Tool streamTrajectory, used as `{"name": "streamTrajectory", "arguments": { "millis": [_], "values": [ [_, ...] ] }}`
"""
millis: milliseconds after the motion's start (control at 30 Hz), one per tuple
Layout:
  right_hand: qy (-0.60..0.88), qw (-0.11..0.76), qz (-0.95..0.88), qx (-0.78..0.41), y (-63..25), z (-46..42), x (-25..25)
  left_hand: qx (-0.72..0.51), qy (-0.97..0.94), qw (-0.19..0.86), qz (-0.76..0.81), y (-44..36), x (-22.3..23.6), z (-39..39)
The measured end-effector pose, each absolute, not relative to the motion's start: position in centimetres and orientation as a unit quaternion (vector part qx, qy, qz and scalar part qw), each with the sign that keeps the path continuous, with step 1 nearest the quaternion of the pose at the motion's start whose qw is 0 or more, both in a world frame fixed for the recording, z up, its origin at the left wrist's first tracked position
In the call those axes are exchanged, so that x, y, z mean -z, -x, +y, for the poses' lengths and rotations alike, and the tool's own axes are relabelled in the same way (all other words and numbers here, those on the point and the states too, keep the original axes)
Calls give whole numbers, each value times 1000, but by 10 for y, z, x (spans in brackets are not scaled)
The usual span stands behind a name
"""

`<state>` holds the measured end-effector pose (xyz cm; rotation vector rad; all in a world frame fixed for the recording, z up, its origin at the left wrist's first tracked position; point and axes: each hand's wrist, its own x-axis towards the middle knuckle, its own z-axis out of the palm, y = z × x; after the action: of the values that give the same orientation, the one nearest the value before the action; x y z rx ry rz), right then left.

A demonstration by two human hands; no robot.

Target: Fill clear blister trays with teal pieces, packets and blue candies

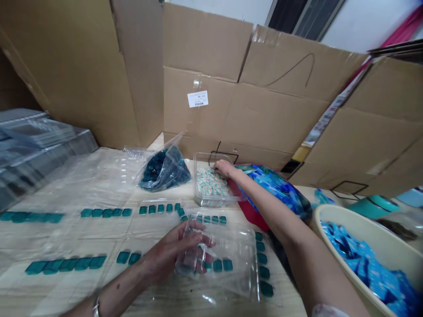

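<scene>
My left hand [165, 251], with a bracelet on the wrist, grips a clear plastic box [234, 246] by its left side, low over the table. Teal square pieces [264, 272] lie beside it and show through its clear plastic. My right hand [224, 168] reaches into a clear tub [211, 201] of small flat pale pieces [211, 182], speckled white, green and orange. Its fingers are bent together at the tub's right side; what they hold, if anything, is too small to make out. Rows of teal pieces [107, 213] lie across the table on clear plastic.
A clear bag [165, 169] of dark teal pieces stands left of the tub. Blue packets [274, 185] fill a red container on its right. A cream basin [325, 215] holds more blue packets. Clear boxes [46, 141] are stacked far left. Cardboard [264, 114] walls the back.
</scene>
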<state>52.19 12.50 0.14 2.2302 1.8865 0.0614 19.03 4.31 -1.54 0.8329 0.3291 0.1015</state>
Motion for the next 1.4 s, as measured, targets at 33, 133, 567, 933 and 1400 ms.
{"name": "streamTrajectory", "arguments": {
  "millis": [33,133,567,933,1400],
  "values": [
    [-758,110,643,-18,-522,126,-1,-45,-398,903,157,-191,17,43],
    [-754,107,648,-11,-522,127,-2,-38,-384,909,156,-192,21,43],
    [-765,61,641,-3,-520,125,8,-28,-372,912,169,-193,23,43],
    [-764,14,645,9,-525,128,11,-26,-374,913,159,-192,23,43],
    [-761,53,646,-30,-518,119,7,-23,-383,910,158,-191,26,44]
  ]
}}
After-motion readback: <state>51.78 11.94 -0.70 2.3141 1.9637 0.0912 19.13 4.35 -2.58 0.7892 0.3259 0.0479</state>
